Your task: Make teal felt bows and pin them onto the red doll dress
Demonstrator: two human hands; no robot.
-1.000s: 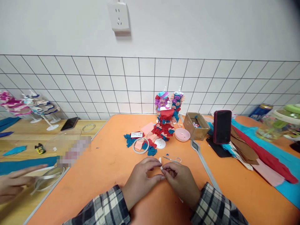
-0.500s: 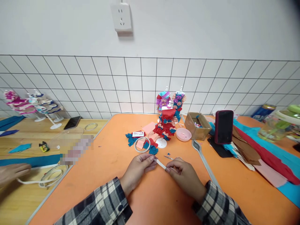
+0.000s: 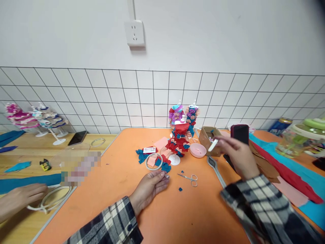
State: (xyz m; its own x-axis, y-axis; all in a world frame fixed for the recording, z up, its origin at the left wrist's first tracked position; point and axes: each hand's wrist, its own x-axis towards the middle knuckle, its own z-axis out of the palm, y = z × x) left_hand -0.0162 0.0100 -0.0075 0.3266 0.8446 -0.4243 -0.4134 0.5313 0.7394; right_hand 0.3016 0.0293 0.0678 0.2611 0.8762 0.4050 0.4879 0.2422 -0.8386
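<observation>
My right hand (image 3: pixel 238 156) is raised at the right, beside the small cardboard box (image 3: pixel 217 151). Its fingertips pinch a short white strip (image 3: pixel 213 145). Low over the orange table, my left hand (image 3: pixel 149 186) has thumb and fingers pressed together, with a small pale, shiny bit at the tips that I cannot name. Small scissors (image 3: pixel 190 178) lie to the right of that hand, near a teal fabric scrap (image 3: pixel 180 189). Just beyond the left hand, a pale ring (image 3: pixel 146 162) rests on red, pink and teal fabric pieces (image 3: pixel 166 166). A red ruffled miniature dress (image 3: pixel 179 140) stands behind on a white base.
A pink bowl (image 3: pixel 198 150) stands by the box. At the right are a dark upright phone (image 3: pixel 240 133), folded fabrics (image 3: pixel 291 179) and a clear jar (image 3: pixel 289 139). Another person's hand (image 3: pixel 27 196) works at left beside a coil of white cord (image 3: pixel 57 200).
My right hand has moved up and right, away from my left hand, carrying the white strip. The scissors and teal scrap are now uncovered. The other person's hand has shifted right.
</observation>
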